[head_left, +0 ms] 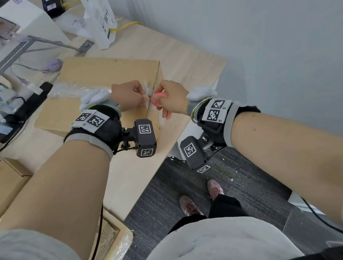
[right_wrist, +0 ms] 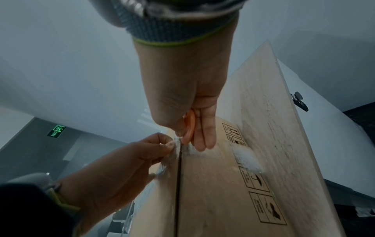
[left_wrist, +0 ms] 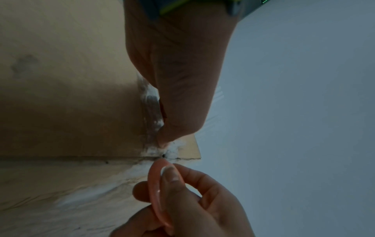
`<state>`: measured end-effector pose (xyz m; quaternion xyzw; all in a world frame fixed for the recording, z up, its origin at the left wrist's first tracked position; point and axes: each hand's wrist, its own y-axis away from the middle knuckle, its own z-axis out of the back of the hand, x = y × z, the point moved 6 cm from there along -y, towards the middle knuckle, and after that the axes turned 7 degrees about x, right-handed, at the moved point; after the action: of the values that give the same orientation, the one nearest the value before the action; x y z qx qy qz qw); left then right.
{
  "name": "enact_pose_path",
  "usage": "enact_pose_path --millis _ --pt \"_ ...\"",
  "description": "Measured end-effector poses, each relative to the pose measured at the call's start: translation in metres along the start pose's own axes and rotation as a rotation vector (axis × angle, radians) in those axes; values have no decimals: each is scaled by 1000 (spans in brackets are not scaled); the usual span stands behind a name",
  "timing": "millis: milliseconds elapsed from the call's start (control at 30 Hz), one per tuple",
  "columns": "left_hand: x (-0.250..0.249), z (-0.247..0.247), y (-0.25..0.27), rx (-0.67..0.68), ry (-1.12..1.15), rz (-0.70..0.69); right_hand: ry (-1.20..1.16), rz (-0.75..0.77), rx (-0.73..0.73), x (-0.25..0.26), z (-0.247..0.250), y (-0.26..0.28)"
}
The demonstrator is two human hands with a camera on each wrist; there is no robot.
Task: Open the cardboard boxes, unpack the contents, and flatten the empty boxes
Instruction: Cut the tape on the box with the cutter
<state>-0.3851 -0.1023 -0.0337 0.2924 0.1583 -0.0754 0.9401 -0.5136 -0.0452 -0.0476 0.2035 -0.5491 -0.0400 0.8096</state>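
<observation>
A large cardboard box (head_left: 105,77) lies closed on the wooden table (head_left: 190,62), with clear tape (head_left: 70,91) running along its top seam. At the box's near right edge my left hand (head_left: 144,97) pinches a crumpled, lifted end of the tape (left_wrist: 172,149). Right beside it my right hand (head_left: 160,92) grips a pink ring-shaped cutter (head_left: 159,98), whose tip (right_wrist: 185,139) sits at the taped seam. The right wrist view shows the dark slit between the flaps and handling symbols printed on the box side (right_wrist: 213,192). The cutter's blade is hidden.
A second cardboard box (head_left: 3,189) with a label sits at the lower left, and flat cardboard (head_left: 112,234) leans below the table edge. White boxes (head_left: 29,19), a black power strip (head_left: 23,109) and cables crowd the back left. A wall stands to the right.
</observation>
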Motion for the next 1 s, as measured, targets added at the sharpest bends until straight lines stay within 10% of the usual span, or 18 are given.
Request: enact_pose_path --millis 567,900,1000 --pt "0 5 1 -10 -3 -30 7 -6 181 0 -16 4" --pt "-4 34 5 -282 31 -161 -117 -56 -92 -10 22 1" --pt "-9 26 1 -180 -126 -210 -142 -51 -126 -9 24 -1"
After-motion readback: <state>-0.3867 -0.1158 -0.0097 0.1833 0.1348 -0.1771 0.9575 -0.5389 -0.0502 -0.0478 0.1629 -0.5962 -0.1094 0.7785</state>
